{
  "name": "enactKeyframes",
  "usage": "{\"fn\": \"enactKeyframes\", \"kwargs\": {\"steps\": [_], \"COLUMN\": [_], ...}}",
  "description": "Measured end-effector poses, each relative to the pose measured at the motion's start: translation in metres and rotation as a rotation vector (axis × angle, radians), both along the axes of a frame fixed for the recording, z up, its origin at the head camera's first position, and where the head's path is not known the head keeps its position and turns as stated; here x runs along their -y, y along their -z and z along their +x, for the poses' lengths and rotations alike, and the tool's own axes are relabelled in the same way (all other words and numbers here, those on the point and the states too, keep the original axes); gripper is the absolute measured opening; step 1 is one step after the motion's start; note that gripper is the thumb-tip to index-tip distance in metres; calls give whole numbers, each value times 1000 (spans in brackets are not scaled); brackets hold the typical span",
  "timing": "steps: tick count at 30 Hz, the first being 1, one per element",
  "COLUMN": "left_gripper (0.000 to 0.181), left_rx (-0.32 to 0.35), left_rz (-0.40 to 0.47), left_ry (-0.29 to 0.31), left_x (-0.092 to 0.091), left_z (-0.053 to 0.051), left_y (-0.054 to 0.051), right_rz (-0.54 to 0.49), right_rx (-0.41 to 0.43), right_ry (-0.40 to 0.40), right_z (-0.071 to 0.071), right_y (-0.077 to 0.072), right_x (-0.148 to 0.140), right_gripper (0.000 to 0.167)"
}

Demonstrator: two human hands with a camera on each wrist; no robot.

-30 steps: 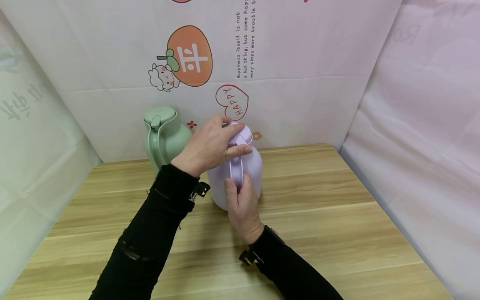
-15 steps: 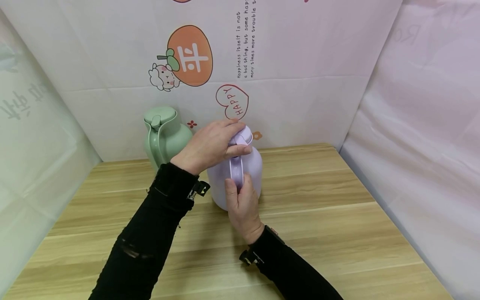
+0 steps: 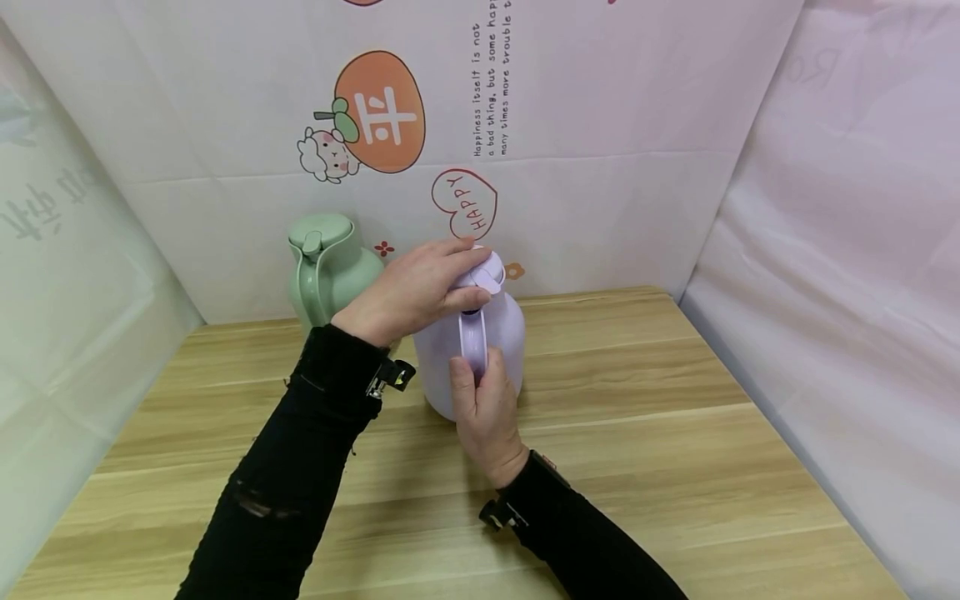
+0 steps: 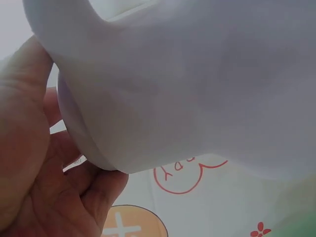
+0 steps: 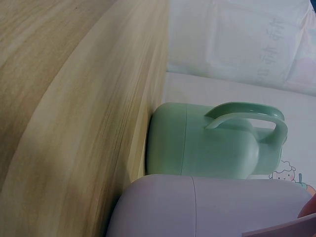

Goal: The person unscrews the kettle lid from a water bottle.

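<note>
A lilac thermos jug (image 3: 510,333) stands upright on the wooden table, its handle (image 3: 473,342) facing the person. The left hand (image 3: 412,287) reaches over the top and grips the jug's lid (image 3: 491,271), thumb on the near side. In the left wrist view, fingers (image 4: 106,190) curl around the lid's rim, and the jug's pale body (image 4: 163,98) fills much of the picture. Lower down, the right hand (image 3: 489,417) holds the handle, thumb on its left side. Its other fingers are mostly hidden. The lid's lever points off to the right of the handle.
A green thermos jug (image 3: 348,275) stands upright to the left, close behind the left forearm; its handle (image 5: 256,116) shows in the right wrist view. Printed white cloth (image 3: 600,208) hangs behind the wooden table (image 3: 637,433) and along both sides.
The left hand has turned slightly leftward with the lid, and the lid's lever has swung right, off the handle's line. The right hand and the lilac jug's body have stayed in place.
</note>
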State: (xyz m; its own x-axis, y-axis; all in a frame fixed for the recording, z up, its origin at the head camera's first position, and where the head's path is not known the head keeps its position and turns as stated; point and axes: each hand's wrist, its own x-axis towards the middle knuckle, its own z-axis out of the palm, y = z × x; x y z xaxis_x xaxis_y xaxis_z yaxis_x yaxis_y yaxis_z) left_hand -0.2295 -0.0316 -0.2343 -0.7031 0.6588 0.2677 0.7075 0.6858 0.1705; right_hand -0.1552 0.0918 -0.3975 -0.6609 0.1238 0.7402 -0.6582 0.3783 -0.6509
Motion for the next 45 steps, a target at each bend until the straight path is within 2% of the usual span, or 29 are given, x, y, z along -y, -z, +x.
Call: {"fn": "enactKeyframes", "kwargs": {"steps": [8,18,24,31,37,45], "left_gripper": [58,52,46,50,46,45], "left_rx": [-15,-71,-105,-107,-134,-168], "left_rz": [-7,-15,15,10,-10,-34], "left_ry": [-7,15,23,-6,-26,-87], "left_x": [-1,-1,-4,-5,-6,-8], "left_z": [1,4,6,8,10,13], "left_y": [0,-2,-2,-3,-4,-3], "right_rz": [-7,-4,-10,-9,-4,5], "right_rx": [5,-8,-15,-6,3,-1], "right_ry": [-7,-10,-9,-14,-10,-4], "right_z": [0,0,-1,0,-1,0], "right_y": [0,-2,-2,-1,0,-1], "right_x": [0,1,1,1,1,0], "right_gripper": [39,39,37,36,38,39]}}
